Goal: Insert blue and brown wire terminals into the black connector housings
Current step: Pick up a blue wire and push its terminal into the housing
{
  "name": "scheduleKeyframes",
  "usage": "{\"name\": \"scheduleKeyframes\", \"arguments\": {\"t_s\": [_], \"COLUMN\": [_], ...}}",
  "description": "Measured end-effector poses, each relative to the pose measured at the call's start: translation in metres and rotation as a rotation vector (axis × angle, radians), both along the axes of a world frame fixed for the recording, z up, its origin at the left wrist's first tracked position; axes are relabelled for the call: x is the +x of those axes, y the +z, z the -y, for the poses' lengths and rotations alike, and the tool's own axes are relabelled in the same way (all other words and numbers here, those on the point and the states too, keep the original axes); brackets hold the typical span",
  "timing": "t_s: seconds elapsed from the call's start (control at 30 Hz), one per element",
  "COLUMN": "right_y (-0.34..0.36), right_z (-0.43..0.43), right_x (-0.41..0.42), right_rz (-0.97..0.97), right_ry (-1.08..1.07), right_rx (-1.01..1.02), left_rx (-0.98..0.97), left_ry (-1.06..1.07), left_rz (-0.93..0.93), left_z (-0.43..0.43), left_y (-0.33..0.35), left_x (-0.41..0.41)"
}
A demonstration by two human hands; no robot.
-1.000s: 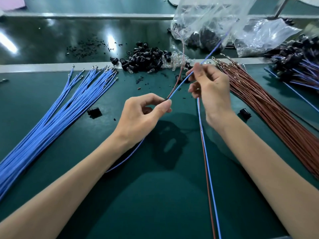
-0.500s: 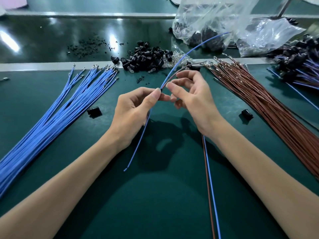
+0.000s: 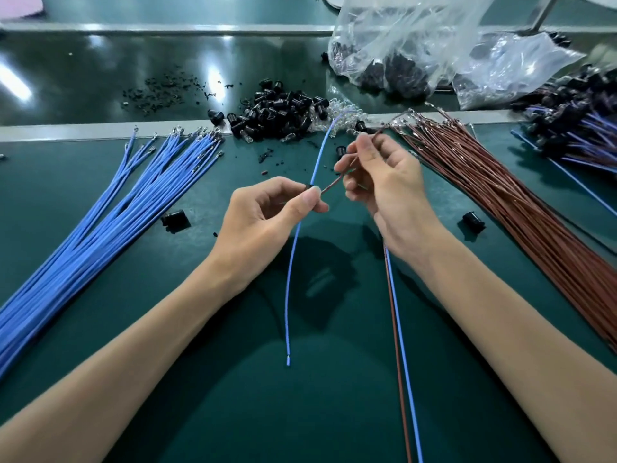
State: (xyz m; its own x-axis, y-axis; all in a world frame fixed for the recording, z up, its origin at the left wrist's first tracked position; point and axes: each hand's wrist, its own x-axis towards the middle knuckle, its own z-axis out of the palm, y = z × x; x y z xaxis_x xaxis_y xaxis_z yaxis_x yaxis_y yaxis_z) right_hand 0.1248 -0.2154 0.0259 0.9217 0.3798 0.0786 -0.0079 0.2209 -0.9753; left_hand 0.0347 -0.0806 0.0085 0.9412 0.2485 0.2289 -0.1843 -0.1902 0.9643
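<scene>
— Where is the housing?
— The black connector housing (image 3: 310, 187) sits at the very tip of the left grip (image 3: 267, 222). It is clamped between thumb and forefinger and held up off the desk (image 3: 200, 379).
— And the wires?
— A blue wire (image 3: 290, 279) runs through that pinch. Its upper end rises toward the pile of black housings (image 3: 280, 111). Its lower end hangs free below the hand, with the tip over the desk. A brown wire (image 3: 330, 185) leaves the housing on the right side and goes straight into the right grip (image 3: 384, 192), just beside.
— Is the right grip closed?
— Yes, its fingers are curled round the brown wire. Whether either terminal is seated in the housing I cannot tell, because the left thumb hides it.
— Anything else at that hand?
— A brown-and-blue wire pair (image 3: 399, 345) comes out from under its heel and runs to the bottom edge.
— The stock?
— The blue wire bundle (image 3: 100, 228) fans out on the left and the brown wire bundle (image 3: 500, 212) lies on the right. Plastic bags (image 3: 417, 45) sit behind, and a loose housing (image 3: 173, 219) lies near the blue bundle.
</scene>
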Motion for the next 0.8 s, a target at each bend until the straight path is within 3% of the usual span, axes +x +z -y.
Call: {"name": "scheduleKeyframes", "arguments": {"t_s": [0.1, 0.17, 0.3, 0.4, 0.8], "right_y": [-0.006, -0.007, 0.003, 0.006, -0.002], "right_z": [-0.003, -0.006, -0.001, 0.007, 0.002], "right_x": [-0.007, -0.010, -0.002, 0.002, -0.006], "right_rz": [0.150, 0.288, 0.225, 0.195, 0.294], "right_ry": [0.185, 0.167, -0.041, -0.017, 0.086], "right_rx": [-0.196, -0.306, -0.081, 0.061, -0.106], "left_rx": [-0.044, -0.044, -0.046, -0.019, 0.102], "left_ry": [-0.001, 0.011, 0.059, 0.076, 0.095], "left_rz": [0.037, 0.042, 0.010, 0.012, 0.047], "left_z": [0.002, 0.002, 0.003, 0.004, -0.001], "left_y": [0.002, 0.003, 0.001, 0.001, -0.006], "left_x": [-0.001, -0.001, 0.001, 0.002, 0.006]}}
